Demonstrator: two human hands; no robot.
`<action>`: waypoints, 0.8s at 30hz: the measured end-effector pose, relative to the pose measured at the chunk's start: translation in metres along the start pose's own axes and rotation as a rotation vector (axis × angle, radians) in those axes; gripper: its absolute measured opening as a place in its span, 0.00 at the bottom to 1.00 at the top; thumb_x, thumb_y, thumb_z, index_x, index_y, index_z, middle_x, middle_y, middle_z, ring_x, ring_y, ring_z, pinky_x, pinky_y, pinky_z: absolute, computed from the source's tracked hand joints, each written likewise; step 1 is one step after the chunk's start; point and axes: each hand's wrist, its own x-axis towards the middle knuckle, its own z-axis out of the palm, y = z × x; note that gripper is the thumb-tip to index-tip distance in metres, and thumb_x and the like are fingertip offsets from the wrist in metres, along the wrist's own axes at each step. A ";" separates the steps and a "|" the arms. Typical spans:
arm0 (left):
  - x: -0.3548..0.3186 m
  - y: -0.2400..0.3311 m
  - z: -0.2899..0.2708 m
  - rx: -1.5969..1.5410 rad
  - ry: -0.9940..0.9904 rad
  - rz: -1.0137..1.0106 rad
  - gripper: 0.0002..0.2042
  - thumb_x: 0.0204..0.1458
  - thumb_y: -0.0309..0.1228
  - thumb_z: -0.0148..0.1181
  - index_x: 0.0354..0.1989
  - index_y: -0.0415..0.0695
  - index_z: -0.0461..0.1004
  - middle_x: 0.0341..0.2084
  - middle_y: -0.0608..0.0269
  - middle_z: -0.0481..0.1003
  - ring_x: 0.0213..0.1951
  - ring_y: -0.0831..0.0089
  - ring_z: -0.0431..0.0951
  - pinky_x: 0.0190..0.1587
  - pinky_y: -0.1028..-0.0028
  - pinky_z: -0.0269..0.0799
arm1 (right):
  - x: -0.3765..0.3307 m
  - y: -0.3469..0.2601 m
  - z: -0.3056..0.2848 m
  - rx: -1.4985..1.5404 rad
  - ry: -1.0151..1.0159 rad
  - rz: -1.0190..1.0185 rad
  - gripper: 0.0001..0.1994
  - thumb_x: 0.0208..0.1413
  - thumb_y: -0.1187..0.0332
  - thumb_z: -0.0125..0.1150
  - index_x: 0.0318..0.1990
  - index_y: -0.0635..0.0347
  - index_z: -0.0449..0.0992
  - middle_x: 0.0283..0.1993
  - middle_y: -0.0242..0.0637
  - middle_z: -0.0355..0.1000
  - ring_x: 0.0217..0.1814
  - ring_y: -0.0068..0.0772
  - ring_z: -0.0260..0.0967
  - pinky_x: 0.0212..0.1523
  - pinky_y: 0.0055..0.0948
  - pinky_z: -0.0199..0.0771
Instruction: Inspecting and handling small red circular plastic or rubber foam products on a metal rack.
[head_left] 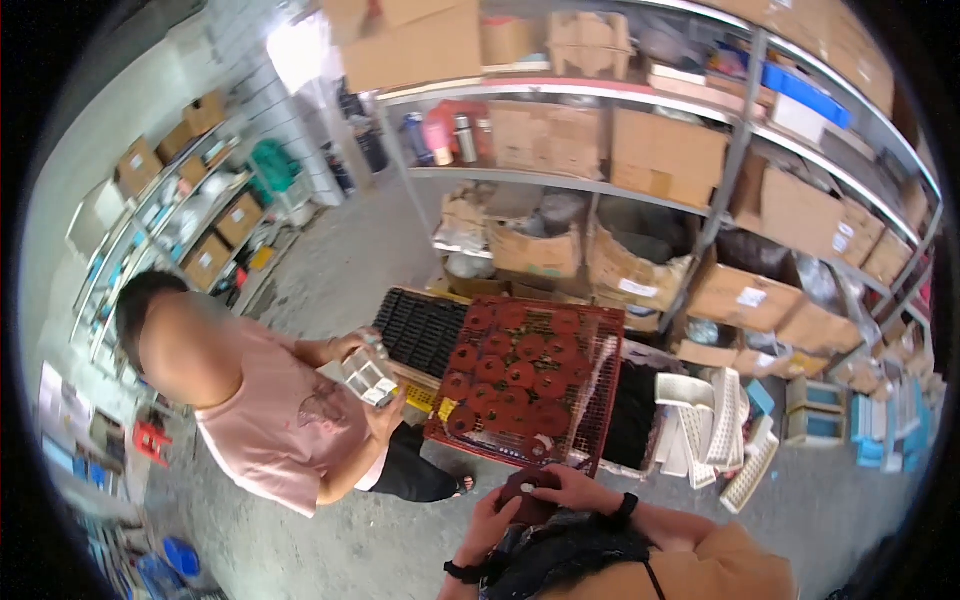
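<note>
Close to my body, a dark red round piece (522,508) with a small pale spot at its middle is held between my two hands. My left hand (486,528) grips its left side, fingers curled against it. From the right, my right hand (578,492) holds the far right edge, fingertips near the pale spot. Just beyond them stands a red mesh crate (598,400), with several similar red round pieces (520,374) laid out on it. The undersides of the held piece and some fingertips are hidden.
A co-worker in a pink shirt (290,430) stands left of the crate, holding a white compartmented part (365,380). Beside the crate are a tray of black parts (418,335) and white perforated strips (700,430). Shelves with cardboard boxes (668,158) line the back.
</note>
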 end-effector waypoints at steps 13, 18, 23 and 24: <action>-0.018 -0.003 -0.031 -0.226 0.008 0.025 0.22 0.58 0.27 0.59 0.60 0.34 0.64 0.48 0.57 0.74 0.48 0.70 0.76 0.50 0.68 0.75 | 0.004 -0.002 0.043 0.103 0.099 -0.015 0.20 0.62 0.57 0.56 0.52 0.64 0.72 0.45 0.43 0.75 0.47 0.31 0.71 0.47 0.32 0.70; -0.014 -0.021 -0.049 -0.398 -0.033 -0.024 0.20 0.60 0.25 0.55 0.60 0.35 0.64 0.49 0.57 0.74 0.47 0.69 0.77 0.50 0.68 0.75 | 0.006 0.001 0.056 -0.005 0.134 -0.001 0.20 0.62 0.56 0.56 0.49 0.66 0.73 0.41 0.43 0.75 0.41 0.29 0.71 0.41 0.32 0.71; 0.003 -0.031 -0.058 -0.334 -0.122 -0.112 0.19 0.61 0.27 0.54 0.60 0.34 0.65 0.51 0.56 0.73 0.51 0.68 0.74 0.55 0.66 0.71 | -0.010 0.002 0.052 0.040 0.206 0.055 0.20 0.62 0.55 0.56 0.46 0.67 0.74 0.38 0.43 0.76 0.40 0.29 0.72 0.40 0.32 0.71; 0.008 -0.036 -0.059 -0.337 -0.124 -0.122 0.19 0.61 0.27 0.54 0.60 0.34 0.65 0.51 0.56 0.73 0.51 0.68 0.74 0.55 0.66 0.71 | -0.014 0.001 0.051 0.059 0.208 0.066 0.21 0.62 0.54 0.56 0.47 0.67 0.74 0.41 0.47 0.76 0.42 0.38 0.73 0.43 0.36 0.72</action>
